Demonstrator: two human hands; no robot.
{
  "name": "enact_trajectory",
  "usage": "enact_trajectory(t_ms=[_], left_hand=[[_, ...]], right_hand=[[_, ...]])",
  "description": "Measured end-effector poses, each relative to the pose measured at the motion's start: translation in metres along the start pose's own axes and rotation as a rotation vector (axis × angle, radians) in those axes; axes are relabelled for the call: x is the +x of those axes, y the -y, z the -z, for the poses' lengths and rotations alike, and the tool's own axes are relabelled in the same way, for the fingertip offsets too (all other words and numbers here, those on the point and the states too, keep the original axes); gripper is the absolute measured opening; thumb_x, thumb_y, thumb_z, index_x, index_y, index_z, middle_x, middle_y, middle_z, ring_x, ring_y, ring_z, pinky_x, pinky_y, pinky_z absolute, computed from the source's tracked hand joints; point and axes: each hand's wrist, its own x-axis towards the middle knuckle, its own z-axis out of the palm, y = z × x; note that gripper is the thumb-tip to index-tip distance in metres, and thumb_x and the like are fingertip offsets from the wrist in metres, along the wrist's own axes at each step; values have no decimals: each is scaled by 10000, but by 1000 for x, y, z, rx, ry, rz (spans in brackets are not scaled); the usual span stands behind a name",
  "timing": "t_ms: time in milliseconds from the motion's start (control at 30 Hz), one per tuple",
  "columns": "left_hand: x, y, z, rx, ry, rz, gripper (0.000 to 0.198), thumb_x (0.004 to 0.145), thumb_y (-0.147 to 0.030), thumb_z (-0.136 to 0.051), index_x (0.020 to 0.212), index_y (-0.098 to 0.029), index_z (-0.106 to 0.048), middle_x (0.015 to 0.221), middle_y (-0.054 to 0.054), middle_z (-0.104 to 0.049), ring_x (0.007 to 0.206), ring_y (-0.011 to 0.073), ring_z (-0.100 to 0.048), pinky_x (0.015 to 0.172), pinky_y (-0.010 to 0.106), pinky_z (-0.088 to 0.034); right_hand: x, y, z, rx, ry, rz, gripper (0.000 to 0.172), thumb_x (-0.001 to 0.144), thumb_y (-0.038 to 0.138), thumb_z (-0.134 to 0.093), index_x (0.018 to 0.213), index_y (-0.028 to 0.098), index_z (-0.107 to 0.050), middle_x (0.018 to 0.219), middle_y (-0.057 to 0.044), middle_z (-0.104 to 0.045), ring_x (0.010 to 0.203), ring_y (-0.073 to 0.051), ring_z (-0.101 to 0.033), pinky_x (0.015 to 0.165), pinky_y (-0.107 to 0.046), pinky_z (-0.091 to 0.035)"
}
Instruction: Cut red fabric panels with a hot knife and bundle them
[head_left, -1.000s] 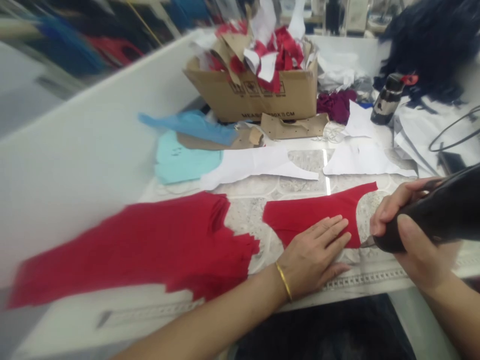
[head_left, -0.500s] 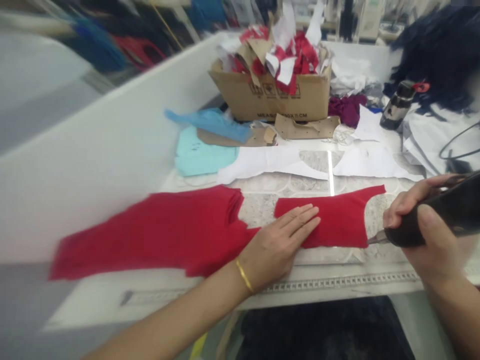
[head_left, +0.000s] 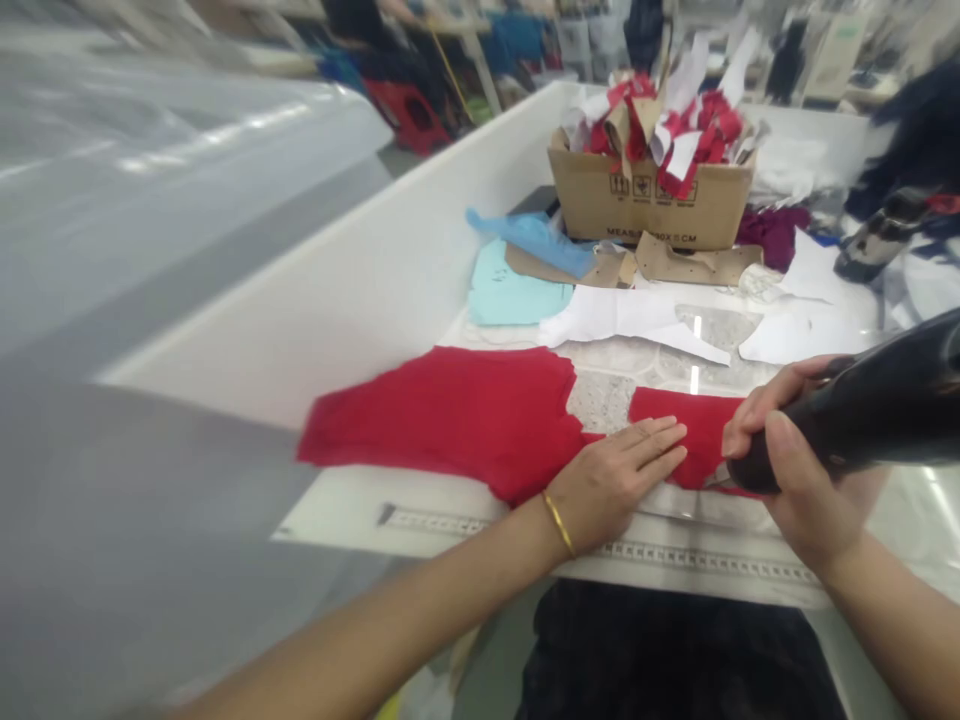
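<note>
My left hand [head_left: 611, 480], with a yellow bangle at the wrist, lies flat with fingers stretched over a small red fabric piece [head_left: 655, 404]. My right hand [head_left: 806, 490] is wrapped around a black hand-held power tool [head_left: 885, 395] with a narrow metal tip [head_left: 720, 478]. That tip is at the lower edge of the red piece, close to my left fingertips; whether it is into the cloth I cannot tell. The tool and right hand hide the piece's right side. Left of it lies a larger red fabric stack [head_left: 442, 415] with uneven edges.
Behind are white cut pieces [head_left: 630, 312], a turquoise piece [head_left: 517, 292] and blue cloth [head_left: 536, 245]. A cardboard box [head_left: 652, 205] overflows with scraps. A dark bottle-like object [head_left: 877, 240] stands at right. A measuring tape [head_left: 690, 557] runs along the front edge; a white wall [head_left: 360, 290] borders the left.
The view has swung left, so the scene sits further right. The tool's tip has moved from the red piece's lower right corner leftwards along its lower edge, nearer my left hand, which stays flat.
</note>
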Motion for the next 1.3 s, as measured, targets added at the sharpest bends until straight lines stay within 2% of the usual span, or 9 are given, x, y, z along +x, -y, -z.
enact_trajectory(t_ms=[167,300,433,567,767,1033,1300], left_hand=[[1,-4,7,22,-105,5,296,967,-24,-408,1131,-84,-647,1196,158,-716,1170,257,-670,1012,424,-604],[1,-9,16,20,-78,48,142,994,-154,-548,984,-86,-673,1040,130,-716,1023,253,-683,983,404,-603],[7,-8,15,55,-60,40,179,1016,-143,-515,948,-121,-678,967,87,-699,942,200,-662,940,366,-605],[14,-4,9,89,-75,6,291,1010,-72,-469,804,-147,-661,916,64,-688,916,183,-645,882,327,-600],[19,1,13,-79,-45,95,274,986,-71,-440,874,-132,-682,957,91,-680,900,205,-609,755,322,-584],[17,3,10,-238,25,187,252,986,-91,-461,861,-146,-673,948,80,-667,899,191,-600,769,304,-558],[17,3,7,-250,12,187,237,973,-67,-477,855,-126,-675,929,79,-663,879,194,-591,762,296,-540]], right_hand=[[-4,-3,-3,12,64,0,278,880,277,-694,1134,302,-586,773,-7,-586,644,-208,-624,586,-386,-567],[-6,-2,-5,42,98,5,296,898,248,-665,1161,313,-547,760,23,-595,614,-184,-618,583,-368,-561],[-4,0,-8,76,98,60,257,944,229,-613,1167,299,-506,736,59,-594,583,-149,-607,579,-328,-541],[-2,-1,-7,90,105,90,216,972,263,-609,1169,302,-529,716,51,-613,586,-153,-600,558,-310,-524],[-2,2,-7,167,73,78,237,958,276,-650,1178,324,-576,712,37,-618,581,-163,-572,563,-329,-534],[-1,8,-8,199,69,53,203,944,292,-667,1129,351,-607,743,35,-586,579,-171,-584,559,-342,-537],[-1,0,-12,151,61,59,214,948,325,-657,1150,356,-594,701,34,-603,546,-188,-533,537,-361,-508]])
